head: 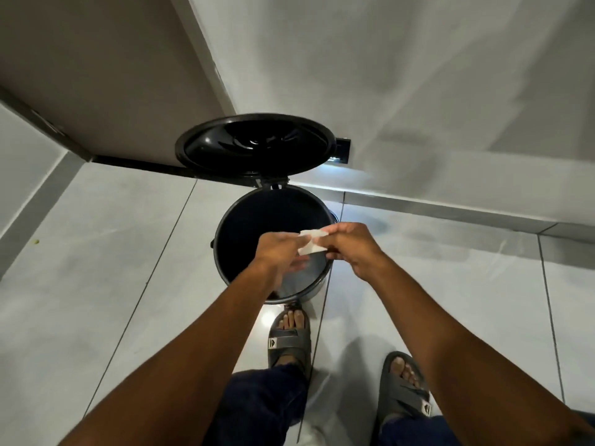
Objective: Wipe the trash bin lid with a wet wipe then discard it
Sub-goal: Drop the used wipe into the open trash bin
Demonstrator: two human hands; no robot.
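A round dark pedal trash bin (244, 220) stands on the tiled floor with its black lid (256, 146) swung up and back, the ribbed underside facing me. Over the bin's open mouth both hands hold a white wet wipe (311, 242). My left hand (278, 252) pinches its left edge and my right hand (349, 244) pinches its right edge. The bin's inside looks dark, and I cannot tell what it holds. My left foot (289, 336), in a grey sandal, is at the bin's pedal.
A white wall rises behind the bin, with a dark socket plate (341, 152) low on it. A beige door (106, 75) and its dark threshold lie at the left. My right foot (405, 387) in a sandal stands on glossy floor tiles.
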